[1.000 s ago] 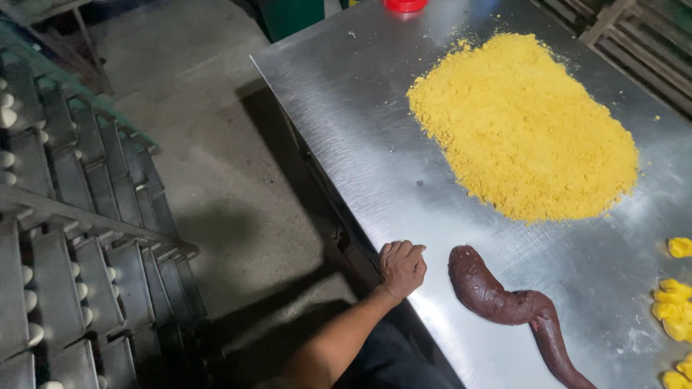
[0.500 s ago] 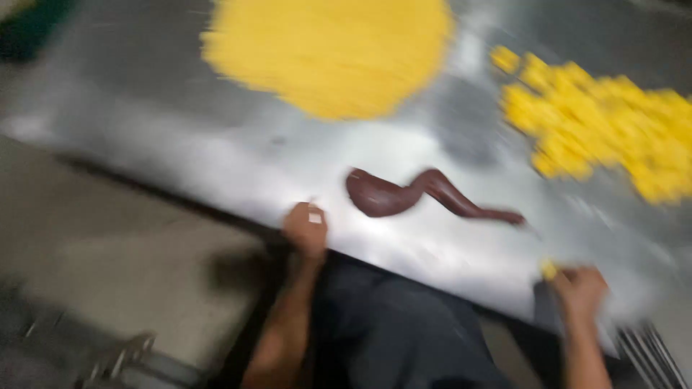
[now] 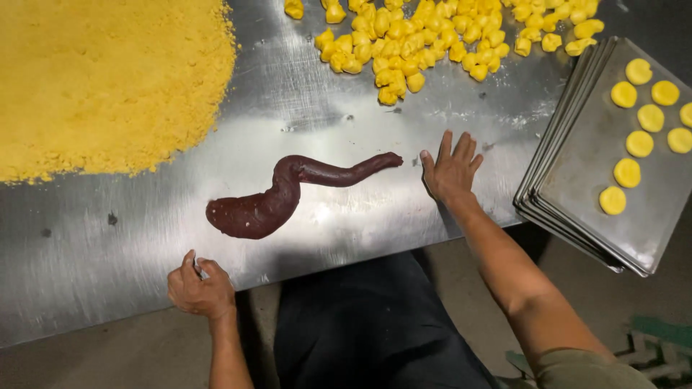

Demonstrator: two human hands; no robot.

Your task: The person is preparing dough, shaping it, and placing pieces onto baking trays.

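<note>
A dark brown rope of paste [image 3: 288,194] lies curved on the steel table [image 3: 130,238], thick at its left end and thin at its right. My right hand [image 3: 450,169] rests flat on the table with fingers spread, just right of the thin tip, holding nothing. My left hand [image 3: 200,288] curls over the table's near edge, below the thick end of the paste. A heap of small yellow dough pieces [image 3: 432,36] lies beyond my right hand.
A big mound of yellow crumbs [image 3: 101,79] covers the table's far left. A stack of metal trays [image 3: 598,166] at the right holds several flattened yellow dough discs [image 3: 638,144]. My dark apron is below the table edge.
The view has swung from the rack on the left across to the table's right side. My right hand has come onto the table beside the paste's thin end; my left stays on the edge.
</note>
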